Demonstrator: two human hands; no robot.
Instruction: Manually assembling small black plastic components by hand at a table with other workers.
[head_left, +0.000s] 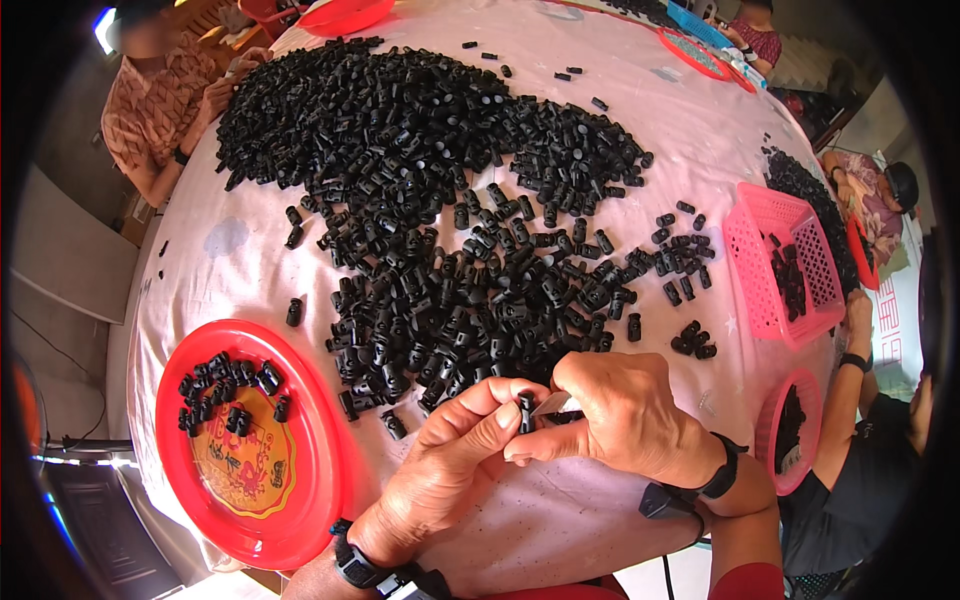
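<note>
In front of me, my left hand (460,450) pinches a small black plastic cord lock (526,410) between thumb and fingers. From the right, my right hand (625,420) is closed around a thin, pale, blade-like tool (552,403), its tip beside the cord lock. Most of that tool is hidden by my fingers. Just beyond both hands spreads a large pile of similar cord locks (450,300). To the left, a round red plate (325,470) with a yellow printed centre carries several more of them.
A pink perforated basket (742,270) with black pieces stands right, above a smaller pink basket (812,430). The table has a pale pink cloth (690,120). People sit at the far left (160,100), far right (765,40) and near right (850,470). A red tray (345,15) lies at the back.
</note>
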